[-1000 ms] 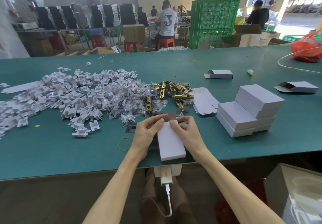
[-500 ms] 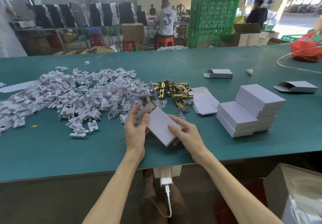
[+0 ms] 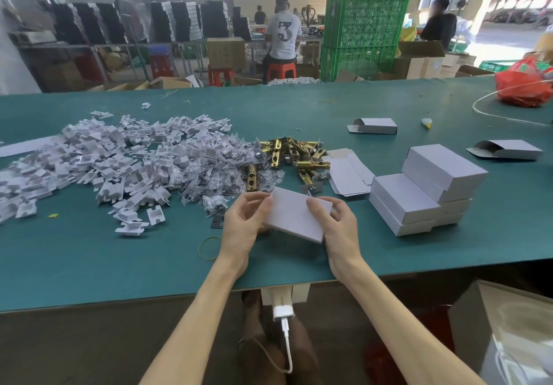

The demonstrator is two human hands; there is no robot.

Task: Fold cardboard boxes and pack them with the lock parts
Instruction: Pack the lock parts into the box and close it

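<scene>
Table edge: the green table [image 3: 89, 265] has bare surface between its near edge and both hands.
Box: a closed white box [image 3: 294, 215] is held tilted above the table, near the brass lock parts [image 3: 294, 154].
Left hand [image 3: 242, 226]: fingers curled round the box's left end.
Right hand [image 3: 339, 229]: thumb on top, fingers wrapped round the right end.
Right side: a stack of boxes [image 3: 428, 193] stands close by.

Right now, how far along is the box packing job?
Done: a stack of closed boxes sits on the right. In hand: the left hand and right hand hold one white box that looks closed. Left: a pile of brass latches, flat box blanks beside them, and two open-ended boxes farther back.
</scene>
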